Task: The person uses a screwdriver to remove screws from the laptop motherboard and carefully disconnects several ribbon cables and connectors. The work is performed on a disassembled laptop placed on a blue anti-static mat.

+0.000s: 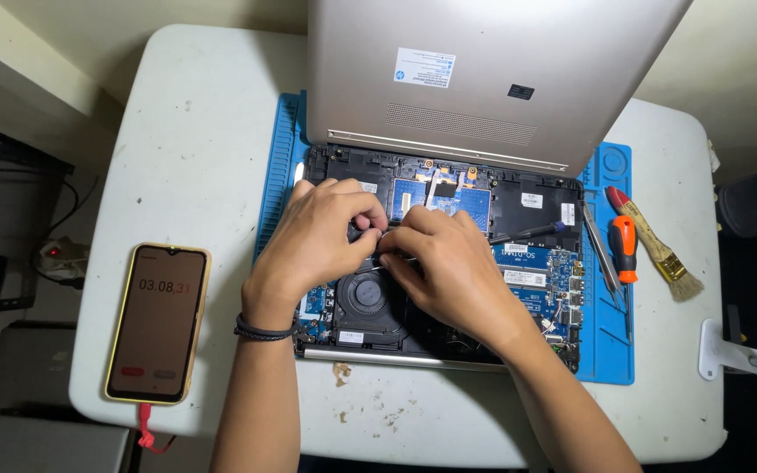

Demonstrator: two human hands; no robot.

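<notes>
Yellow-cased phone [157,322], one, lies far left on the white table [194,149]. Next we see one opened laptop [449,263] on one blue mat [611,350]; our left hand [315,236] and right hand [449,267] pinch together above one round fan [365,293], item hidden. Rightward: one screwdriver [624,250], one brush [654,245].

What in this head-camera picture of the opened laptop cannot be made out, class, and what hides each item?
- Head view: whatever the left hand and right hand pinch; their fingers cover it.
- Motherboard middle: hidden under both hands.
- Lifted base cover: cut off by the top edge.
- Tweezers tips: too thin to make out.
- Phone buttons: blurred.
</notes>
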